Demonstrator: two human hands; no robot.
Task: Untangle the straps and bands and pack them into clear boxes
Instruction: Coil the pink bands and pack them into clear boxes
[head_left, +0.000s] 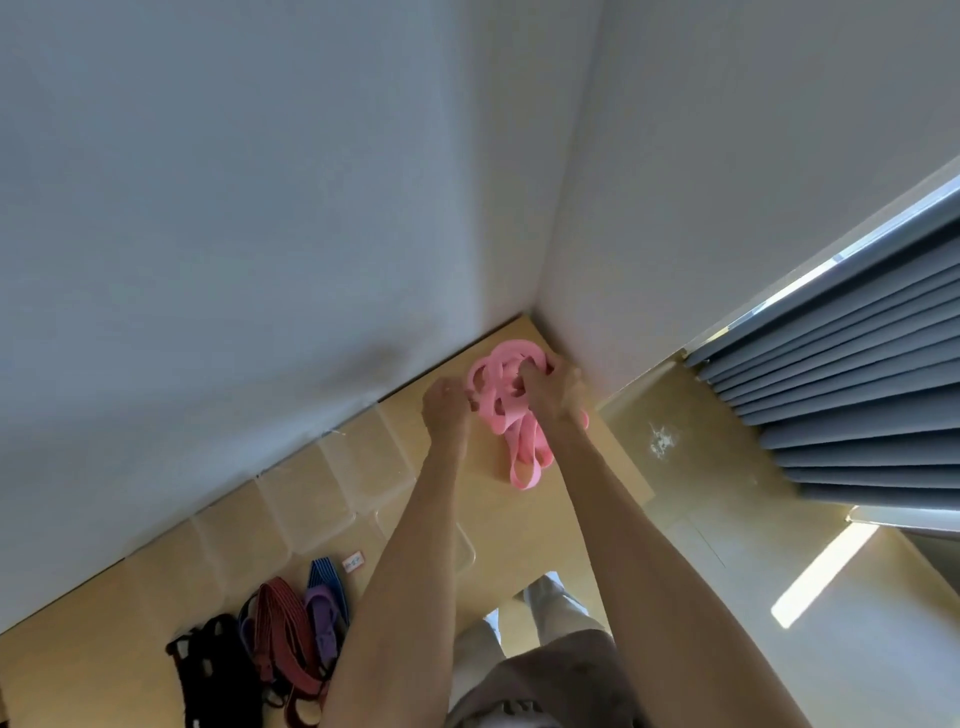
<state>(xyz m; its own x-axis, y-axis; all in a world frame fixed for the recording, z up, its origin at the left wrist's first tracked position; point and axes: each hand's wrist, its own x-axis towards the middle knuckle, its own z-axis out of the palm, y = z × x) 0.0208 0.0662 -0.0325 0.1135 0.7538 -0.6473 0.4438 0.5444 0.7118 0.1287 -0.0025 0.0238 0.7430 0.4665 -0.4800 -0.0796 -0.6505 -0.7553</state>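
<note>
A tangle of pink bands (506, 395) lies on the wooden table (587, 483) in the far corner by the walls. My right hand (553, 387) grips the tangle from the right, fingers curled into its loops. My left hand (447, 402) pinches a pink loop at the tangle's left edge. One long pink loop trails toward me and ends near the table's edge. Several clear boxes (332, 483) stand in a row along the left wall. A heap of red, purple, blue and black straps (275, 649) lies at the near left.
A small white label (353, 562) lies near the boxes. Grey pleated blinds (852, 395) cover a window on the right above a sill. The floor and my feet show below the table's near edge.
</note>
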